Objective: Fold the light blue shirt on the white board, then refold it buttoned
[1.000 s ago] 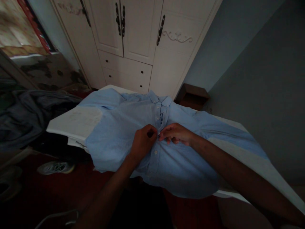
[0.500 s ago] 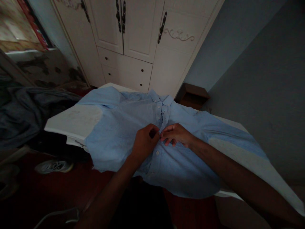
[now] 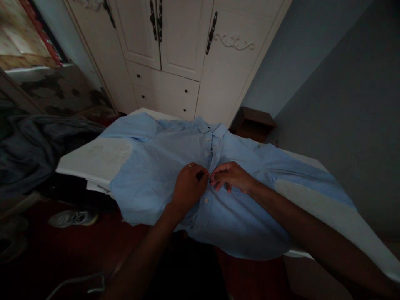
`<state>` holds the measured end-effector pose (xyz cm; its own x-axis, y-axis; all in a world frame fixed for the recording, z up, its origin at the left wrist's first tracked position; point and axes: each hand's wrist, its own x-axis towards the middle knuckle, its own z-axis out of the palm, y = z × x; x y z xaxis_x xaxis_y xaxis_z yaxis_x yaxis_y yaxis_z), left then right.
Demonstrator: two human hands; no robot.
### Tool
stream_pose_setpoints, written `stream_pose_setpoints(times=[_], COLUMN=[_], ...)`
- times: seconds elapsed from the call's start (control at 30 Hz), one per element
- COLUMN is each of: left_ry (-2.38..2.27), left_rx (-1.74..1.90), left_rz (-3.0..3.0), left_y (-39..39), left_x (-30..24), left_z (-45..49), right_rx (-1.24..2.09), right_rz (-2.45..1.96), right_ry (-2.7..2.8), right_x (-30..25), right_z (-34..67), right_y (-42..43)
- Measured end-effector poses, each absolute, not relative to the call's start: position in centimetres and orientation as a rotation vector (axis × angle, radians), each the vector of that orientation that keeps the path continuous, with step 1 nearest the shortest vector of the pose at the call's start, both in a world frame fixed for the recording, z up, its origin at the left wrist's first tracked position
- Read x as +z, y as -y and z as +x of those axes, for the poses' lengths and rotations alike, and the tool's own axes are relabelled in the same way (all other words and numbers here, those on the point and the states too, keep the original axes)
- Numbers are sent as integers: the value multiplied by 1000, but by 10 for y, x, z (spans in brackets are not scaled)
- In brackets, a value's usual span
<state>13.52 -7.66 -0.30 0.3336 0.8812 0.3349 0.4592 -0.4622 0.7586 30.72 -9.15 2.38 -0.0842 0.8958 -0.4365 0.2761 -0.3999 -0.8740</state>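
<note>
A light blue button-up shirt (image 3: 150,175) lies spread on a white table, collar toward the wardrobe and sleeves out to both sides. Its front placket runs down the middle, with the upper part parted near the collar. My left hand (image 3: 191,185) pinches the placket edge about halfway down. Facing it, my right hand (image 3: 233,176) pinches the other placket edge, thumb and index fingertips almost meeting the left ones. Whatever button lies between the fingertips is hidden. A white button (image 3: 206,201) shows just below the hands.
The white table (image 3: 96,156) shows at both sides of the shirt. Behind it stands a white wardrobe (image 3: 175,37) with drawers. A brown box-like shelf (image 3: 254,121) sits at the back right. Dark grey cloth (image 3: 28,146) is heaped at left, above a shoe (image 3: 73,218) on the red floor.
Both hands keep their pinch at the same spot on the placket, with only slight finger movement. The view has shifted a little.
</note>
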Motion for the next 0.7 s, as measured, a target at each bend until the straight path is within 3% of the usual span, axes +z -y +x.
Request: stream_pose_setpoints(times=[0.7], left_ry=[-1206], left_rx=[964], left_rz=[2125], left_y=[75], left_x=[-4], left_z=[136], right_rx=[1460], right_rz=[-1617], right_ry=[1332], right_x=[21], right_z=[310], right_y=[93])
